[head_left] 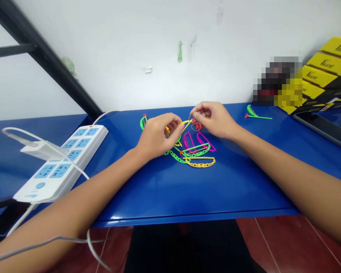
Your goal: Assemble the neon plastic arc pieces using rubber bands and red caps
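My left hand (159,134) and my right hand (213,119) are close together above a tangle of neon plastic pieces (191,149) on a blue table (187,201). Between their fingertips runs a thin yellow plastic rod (186,122), pinched by both hands. Below lie a yellow perforated crescent (200,163), a green crescent (197,152) and a pink crescent (206,142). Small orange-red parts (197,126) sit under my right fingers. A green piece (143,122) lies past my left hand, and a green winged piece with a red tip (254,112) lies to the right.
A white power strip with blue sockets (65,163) and a white plug-in charger (42,149) lie at the left, with white cables running past my left arm. Yellow boxes (326,72) and a dark tablet (321,129) stand at the right; a black metal bar (42,57) crosses the back left.
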Motion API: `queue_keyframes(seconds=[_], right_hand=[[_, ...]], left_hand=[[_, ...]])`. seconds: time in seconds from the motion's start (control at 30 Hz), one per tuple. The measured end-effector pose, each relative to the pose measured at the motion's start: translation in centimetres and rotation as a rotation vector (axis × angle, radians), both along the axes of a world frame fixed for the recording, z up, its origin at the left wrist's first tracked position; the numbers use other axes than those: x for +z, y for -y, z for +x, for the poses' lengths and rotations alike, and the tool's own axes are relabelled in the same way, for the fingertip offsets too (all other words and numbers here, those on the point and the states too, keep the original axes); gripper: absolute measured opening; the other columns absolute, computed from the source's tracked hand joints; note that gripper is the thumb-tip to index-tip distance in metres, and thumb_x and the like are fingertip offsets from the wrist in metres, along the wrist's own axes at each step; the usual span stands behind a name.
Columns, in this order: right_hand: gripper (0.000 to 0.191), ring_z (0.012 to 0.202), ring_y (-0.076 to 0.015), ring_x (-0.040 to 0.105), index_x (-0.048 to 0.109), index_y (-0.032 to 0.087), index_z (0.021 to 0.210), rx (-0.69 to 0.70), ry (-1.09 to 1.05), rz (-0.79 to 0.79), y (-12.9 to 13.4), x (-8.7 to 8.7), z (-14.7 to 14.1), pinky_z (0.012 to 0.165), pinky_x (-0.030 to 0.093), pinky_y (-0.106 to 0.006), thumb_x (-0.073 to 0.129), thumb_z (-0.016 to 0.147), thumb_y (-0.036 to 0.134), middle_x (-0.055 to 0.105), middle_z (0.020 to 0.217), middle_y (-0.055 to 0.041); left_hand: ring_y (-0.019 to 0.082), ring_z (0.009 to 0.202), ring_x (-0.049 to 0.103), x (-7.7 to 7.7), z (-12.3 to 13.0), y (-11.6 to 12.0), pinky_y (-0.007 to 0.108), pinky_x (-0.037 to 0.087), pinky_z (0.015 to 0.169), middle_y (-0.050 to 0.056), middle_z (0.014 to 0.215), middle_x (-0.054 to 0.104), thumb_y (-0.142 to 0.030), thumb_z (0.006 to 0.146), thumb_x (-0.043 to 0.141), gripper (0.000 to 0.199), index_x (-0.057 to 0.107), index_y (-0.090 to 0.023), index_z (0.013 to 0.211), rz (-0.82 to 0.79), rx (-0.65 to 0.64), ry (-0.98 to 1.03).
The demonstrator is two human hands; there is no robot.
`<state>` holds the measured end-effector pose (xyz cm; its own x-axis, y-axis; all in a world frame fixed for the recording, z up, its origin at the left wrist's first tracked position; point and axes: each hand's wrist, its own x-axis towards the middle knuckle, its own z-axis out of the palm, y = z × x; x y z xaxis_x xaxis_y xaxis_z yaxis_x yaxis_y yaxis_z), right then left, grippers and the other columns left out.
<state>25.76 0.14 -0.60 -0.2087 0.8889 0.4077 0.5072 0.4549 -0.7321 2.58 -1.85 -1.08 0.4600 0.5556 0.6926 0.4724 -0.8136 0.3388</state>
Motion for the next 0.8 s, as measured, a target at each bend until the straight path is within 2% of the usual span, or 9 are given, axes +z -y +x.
queue_keyframes(seconds=[0.1, 0.2, 0.43, 0.7, 0.8], right_hand=[[0.024, 0.063, -0.0175, 0.064, 0.072, 0.020, 0.099, 0.084, -0.293, -0.129, 1.0, 0.7, -1.1, 0.051, 0.050, -0.031, 0.078, 0.090, 0.042, 0.074, 0.083, -0.0049], [0.038, 0.065, -0.0171, 0.066, 0.071, 0.022, 0.098, 0.124, -0.403, -0.140, 2.4, 1.3, -2.2, 0.046, 0.048, -0.029, 0.085, 0.084, 0.054, 0.074, 0.086, -0.0047], [0.039, 0.063, -0.0162, 0.064, 0.073, 0.023, 0.092, 0.166, -0.336, -0.108, 3.8, 1.4, -3.2, 0.045, 0.049, -0.027, 0.085, 0.082, 0.058, 0.074, 0.081, -0.0033], [0.020, 0.079, -0.0214, 0.071, 0.073, 0.024, 0.097, 0.019, -0.236, -0.012, 3.4, 1.1, -2.8, 0.057, 0.056, -0.032, 0.078, 0.091, 0.043, 0.074, 0.090, -0.0052], [0.019, 0.078, -0.0212, 0.071, 0.073, 0.025, 0.098, 0.007, -0.230, -0.022, 3.5, 1.0, -2.8, 0.059, 0.057, -0.033, 0.075, 0.093, 0.042, 0.073, 0.089, -0.0047]], left_hand=[[0.013, 0.061, 0.067, 0.0, 0.1, 0.0, 0.025, 0.053, 0.061, 0.002, 0.076, 0.075, -0.034, 0.101, 0.067, 0.019, 0.068, -0.019, 0.091, -0.026, 0.005, 0.019], [0.013, 0.062, 0.067, 0.0, 0.1, 0.1, 0.024, 0.054, 0.061, 0.002, 0.077, 0.075, -0.036, 0.102, 0.066, 0.021, 0.069, -0.019, 0.091, -0.028, 0.000, 0.027], [0.013, 0.063, 0.068, -0.2, 0.2, -0.1, 0.023, 0.055, 0.062, 0.002, 0.080, 0.077, -0.034, 0.102, 0.064, 0.019, 0.071, -0.018, 0.095, -0.006, -0.019, 0.037], [0.015, 0.069, 0.072, 0.0, 0.3, 0.2, 0.024, 0.058, 0.062, 0.004, 0.083, 0.077, -0.035, 0.102, 0.066, 0.018, 0.071, -0.018, 0.097, -0.040, -0.008, 0.095], [0.016, 0.070, 0.072, 0.0, 0.3, 0.3, 0.025, 0.058, 0.062, 0.005, 0.084, 0.077, -0.035, 0.102, 0.066, 0.017, 0.070, -0.019, 0.098, -0.033, 0.000, 0.100]])
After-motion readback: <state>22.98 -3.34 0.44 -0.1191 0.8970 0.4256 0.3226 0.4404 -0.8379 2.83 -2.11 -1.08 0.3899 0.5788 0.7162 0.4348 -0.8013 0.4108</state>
